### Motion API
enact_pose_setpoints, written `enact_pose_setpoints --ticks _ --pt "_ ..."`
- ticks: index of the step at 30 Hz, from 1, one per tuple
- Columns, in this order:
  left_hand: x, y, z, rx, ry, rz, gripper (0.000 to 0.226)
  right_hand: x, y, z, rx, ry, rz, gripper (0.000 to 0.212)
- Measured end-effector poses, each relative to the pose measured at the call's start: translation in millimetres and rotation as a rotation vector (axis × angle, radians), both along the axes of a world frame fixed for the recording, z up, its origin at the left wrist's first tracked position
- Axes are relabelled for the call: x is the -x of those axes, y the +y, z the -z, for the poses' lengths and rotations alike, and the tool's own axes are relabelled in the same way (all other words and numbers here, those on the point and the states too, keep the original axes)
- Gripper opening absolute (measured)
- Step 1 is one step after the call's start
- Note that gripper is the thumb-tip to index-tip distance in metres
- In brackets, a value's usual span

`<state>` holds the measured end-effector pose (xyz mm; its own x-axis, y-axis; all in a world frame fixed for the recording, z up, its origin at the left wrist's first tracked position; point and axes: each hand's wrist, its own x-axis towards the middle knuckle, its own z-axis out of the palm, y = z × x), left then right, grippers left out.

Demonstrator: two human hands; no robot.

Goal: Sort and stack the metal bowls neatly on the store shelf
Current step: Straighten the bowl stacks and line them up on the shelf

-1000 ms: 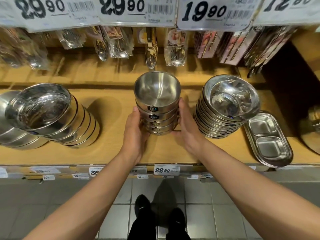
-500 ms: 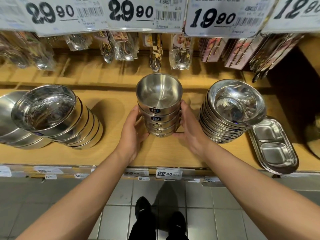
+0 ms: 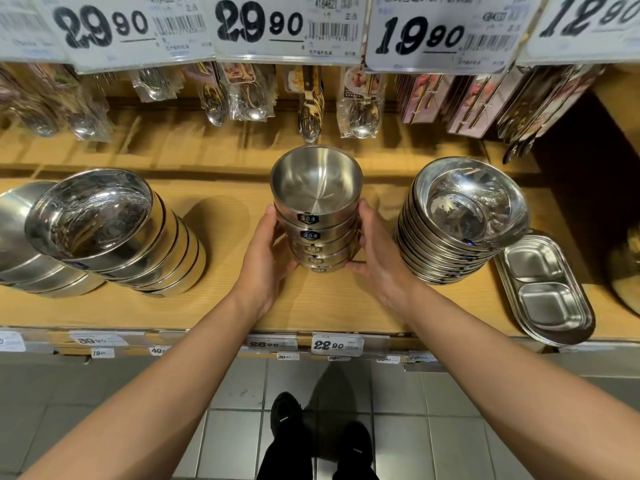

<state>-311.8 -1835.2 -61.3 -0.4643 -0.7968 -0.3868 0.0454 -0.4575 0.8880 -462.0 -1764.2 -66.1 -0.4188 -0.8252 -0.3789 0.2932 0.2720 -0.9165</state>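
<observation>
Far left of the centre stack (image 3: pixel 316 216), on the wooden shelf (image 3: pixel 221 306), 2 leaning piles of wide steel bowls rest: an outer pile (image 3: pixel 20 244) cut by the frame edge, and a nearer pile (image 3: pixel 114 233) tilted with its mouth toward you, well apart from the centre stack.

Your left hand (image 3: pixel 266 258) presses against the left side of the centre stack, fingers curled round its lower bowls, thumb up along the wall. The centre stack stands upright on the shelf, straight ahead of you, its small deep bowls nested, each showing a dark "304" label on the front face; 5 labels are visible. Your right hand (image 3: pixel 375 251) mirrors the left on the right side of the centre stack, fingers wrapped behind it and thumb low near its base. Both hands grip the stack between them.

Right of the centre stack, near your right hand but not touching it, stands a taller pile of shallow flared bowls (image 3: pixel 464 223), leaning slightly. Just beyond it, at the shelf's front edge, lies a 2-compartment steel tray (image 3: pixel 543 289), touching or nearly touching that pile's base.

Behind the centre stack, packaged spoons (image 3: pixel 360 109) hang under price cards (image 3: pixel 287 26) reading 29.90, 29.90, 19.90.
</observation>
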Motion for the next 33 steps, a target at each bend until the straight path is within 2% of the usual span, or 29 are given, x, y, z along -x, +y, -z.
enact_pose_setpoints --ticks 9,16,21,25,32,33 --pt "-5 0 2 -0.008 0.016 -0.030 0.040 -5 -2 -2 0.021 -0.019 -0.005 0.045" --pt "-8 -3 6 -0.005 0.015 -0.027 0.042 -7 -6 1 0.011 -0.014 -0.023 0.034" --pt "-9 -7 7 0.001 0.018 -0.025 0.048 -9 -8 0 -0.016 -0.039 -0.033 0.042" --pt "-12 -9 7 0.024 0.006 0.018 0.041 -9 -8 -1 -0.049 -0.052 -0.032 0.045" --pt "-29 -1 -5 -0.004 -0.064 -0.036 0.048 -15 19 -14 -0.104 -0.063 -0.010 0.028" --pt "-34 2 -7 -0.017 -0.072 -0.060 0.048 -14 27 -15 -0.118 -0.078 0.012 0.038"
